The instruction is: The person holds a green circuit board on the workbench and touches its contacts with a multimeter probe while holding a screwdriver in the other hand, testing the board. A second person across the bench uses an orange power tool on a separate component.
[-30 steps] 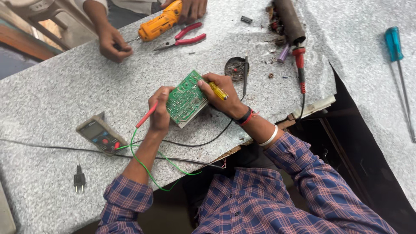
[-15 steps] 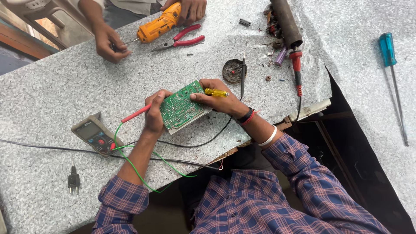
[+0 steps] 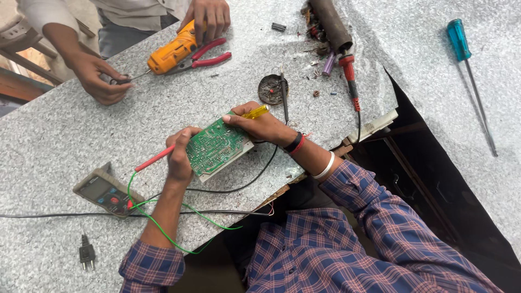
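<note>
While the bench [image 3: 70, 135] carries the meter [image 3: 106, 190], the green board [image 3: 217, 146] is held tilted above it between both hands. The left hand [image 3: 179, 157] is closed on the board edge and a red probe [image 3: 154, 158]; the right hand [image 3: 258, 126] is closed on a yellow probe [image 3: 255, 112]. Steady tips should give a clean reading.

A grey handheld meter [image 3: 106, 190] lies on the speckled bench [image 3: 49, 141]. Its small rectangular screen [image 3: 95, 186] is dark.
</note>
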`<act>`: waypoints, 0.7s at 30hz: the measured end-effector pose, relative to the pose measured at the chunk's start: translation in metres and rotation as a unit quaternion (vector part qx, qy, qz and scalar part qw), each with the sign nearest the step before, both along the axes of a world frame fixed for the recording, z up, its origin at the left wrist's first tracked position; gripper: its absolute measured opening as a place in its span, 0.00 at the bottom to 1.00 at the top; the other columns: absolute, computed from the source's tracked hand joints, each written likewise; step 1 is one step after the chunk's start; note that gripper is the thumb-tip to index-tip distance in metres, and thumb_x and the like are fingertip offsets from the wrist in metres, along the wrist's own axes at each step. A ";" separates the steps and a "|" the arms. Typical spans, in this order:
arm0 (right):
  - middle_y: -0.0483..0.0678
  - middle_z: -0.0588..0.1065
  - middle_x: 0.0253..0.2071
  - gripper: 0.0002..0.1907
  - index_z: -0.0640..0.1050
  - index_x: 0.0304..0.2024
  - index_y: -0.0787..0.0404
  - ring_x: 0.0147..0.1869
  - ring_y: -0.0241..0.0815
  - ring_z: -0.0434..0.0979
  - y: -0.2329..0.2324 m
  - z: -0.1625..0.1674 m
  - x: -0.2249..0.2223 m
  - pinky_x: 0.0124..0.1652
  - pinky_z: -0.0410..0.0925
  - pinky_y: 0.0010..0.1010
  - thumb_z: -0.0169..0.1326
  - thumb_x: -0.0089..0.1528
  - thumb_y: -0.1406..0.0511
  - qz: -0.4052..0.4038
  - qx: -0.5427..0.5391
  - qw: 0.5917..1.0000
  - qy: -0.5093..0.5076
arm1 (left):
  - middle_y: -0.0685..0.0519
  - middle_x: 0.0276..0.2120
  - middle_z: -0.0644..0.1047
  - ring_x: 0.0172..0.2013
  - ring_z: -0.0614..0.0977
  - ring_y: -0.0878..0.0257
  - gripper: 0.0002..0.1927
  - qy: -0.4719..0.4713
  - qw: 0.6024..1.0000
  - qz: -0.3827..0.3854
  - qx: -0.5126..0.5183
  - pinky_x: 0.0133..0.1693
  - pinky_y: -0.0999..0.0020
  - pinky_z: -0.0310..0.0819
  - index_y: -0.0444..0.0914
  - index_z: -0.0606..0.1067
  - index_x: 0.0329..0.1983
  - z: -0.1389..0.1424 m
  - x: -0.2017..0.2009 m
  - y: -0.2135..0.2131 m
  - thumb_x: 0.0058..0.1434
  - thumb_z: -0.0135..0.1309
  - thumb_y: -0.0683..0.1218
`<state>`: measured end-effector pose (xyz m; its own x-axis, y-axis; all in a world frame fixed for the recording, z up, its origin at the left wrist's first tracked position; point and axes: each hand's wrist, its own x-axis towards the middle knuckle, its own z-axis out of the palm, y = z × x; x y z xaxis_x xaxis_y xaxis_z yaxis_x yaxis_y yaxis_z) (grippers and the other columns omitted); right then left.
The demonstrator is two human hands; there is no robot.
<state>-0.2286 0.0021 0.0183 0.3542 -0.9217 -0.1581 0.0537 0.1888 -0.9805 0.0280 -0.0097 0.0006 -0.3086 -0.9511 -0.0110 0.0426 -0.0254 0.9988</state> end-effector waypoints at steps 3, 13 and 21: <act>0.32 0.64 0.19 0.22 0.76 0.25 0.59 0.20 0.23 0.59 -0.002 0.004 0.002 0.19 0.52 0.23 0.55 0.69 0.53 -0.005 -0.028 0.999 0.043 | 0.54 0.28 0.77 0.30 0.74 0.69 0.25 -0.003 1.000 -0.011 -0.007 0.33 0.72 0.67 0.29 0.79 0.38 -0.001 0.000 0.001 0.72 0.41 0.55; 0.34 0.66 0.20 0.23 0.76 0.27 0.62 0.25 0.24 0.62 -0.001 0.011 0.001 0.23 0.57 0.25 0.56 0.68 0.52 0.001 -0.108 0.989 0.105 | 0.54 0.27 0.77 0.28 0.74 0.70 0.28 -0.005 0.999 -0.038 -0.035 0.31 0.73 0.66 0.29 0.79 0.38 -0.003 -0.003 0.000 0.73 0.41 0.58; 0.35 0.64 0.21 0.24 0.75 0.27 0.62 0.26 0.25 0.61 0.001 0.009 0.000 0.25 0.56 0.26 0.53 0.69 0.52 -0.019 -0.114 0.986 0.116 | 0.54 0.28 0.78 0.29 0.76 0.70 0.31 -0.020 0.997 -0.030 -0.065 0.32 0.72 0.68 0.30 0.80 0.39 -0.001 -0.008 0.003 0.74 0.39 0.60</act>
